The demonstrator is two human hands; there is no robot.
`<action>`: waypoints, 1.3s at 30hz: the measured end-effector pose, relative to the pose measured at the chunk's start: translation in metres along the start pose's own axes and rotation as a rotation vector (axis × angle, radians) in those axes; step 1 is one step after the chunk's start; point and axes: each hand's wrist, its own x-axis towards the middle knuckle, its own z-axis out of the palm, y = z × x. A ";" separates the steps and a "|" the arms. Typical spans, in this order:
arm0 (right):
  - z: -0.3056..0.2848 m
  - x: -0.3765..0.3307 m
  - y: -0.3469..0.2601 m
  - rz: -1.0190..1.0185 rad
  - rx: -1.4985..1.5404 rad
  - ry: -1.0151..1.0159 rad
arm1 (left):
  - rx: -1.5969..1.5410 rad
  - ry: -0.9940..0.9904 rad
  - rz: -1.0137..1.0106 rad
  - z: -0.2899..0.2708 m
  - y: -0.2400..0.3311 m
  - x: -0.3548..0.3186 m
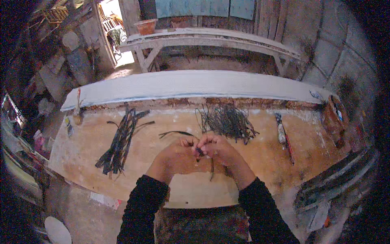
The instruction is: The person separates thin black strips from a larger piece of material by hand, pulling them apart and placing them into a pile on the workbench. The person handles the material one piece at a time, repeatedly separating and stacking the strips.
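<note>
My left hand (178, 151) and my right hand (222, 149) meet over the middle of the wooden table, fingertips pinched together on a thin dark strip. One end of the dark strip (175, 132) curves out leftward past my left fingers; a narrow length hangs below my right hand. A small dark knot or fold shows between the fingertips, too blurred to make out. Left of my hands lies a loose bundle of flat dark strips (118, 144). Just beyond my right hand sits a tangled heap of thin dark looped strips (228, 122).
Along the table's far side runs a long white board (195, 84). A pale-handled tool (281, 131) and a red pen-like stick (289, 149) lie to the right, near a brown container (334, 116). A brush-like tool (78, 107) is at far left. Behind stands a bench (211, 40).
</note>
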 end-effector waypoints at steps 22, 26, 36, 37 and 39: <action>-0.005 0.004 0.004 -0.052 0.220 0.169 | -0.198 0.248 0.054 0.000 -0.025 0.018; -0.003 0.006 0.011 -0.103 0.233 0.175 | -0.330 0.258 0.131 0.018 -0.016 0.017; -0.002 0.005 0.006 -0.040 0.192 0.243 | -0.234 0.384 0.080 0.032 -0.004 0.018; -0.001 0.003 0.005 -0.022 0.191 0.250 | -0.093 0.392 0.091 0.033 -0.003 0.019; 0.000 0.003 0.007 -0.007 0.191 0.242 | 0.010 0.379 0.104 0.027 -0.007 0.016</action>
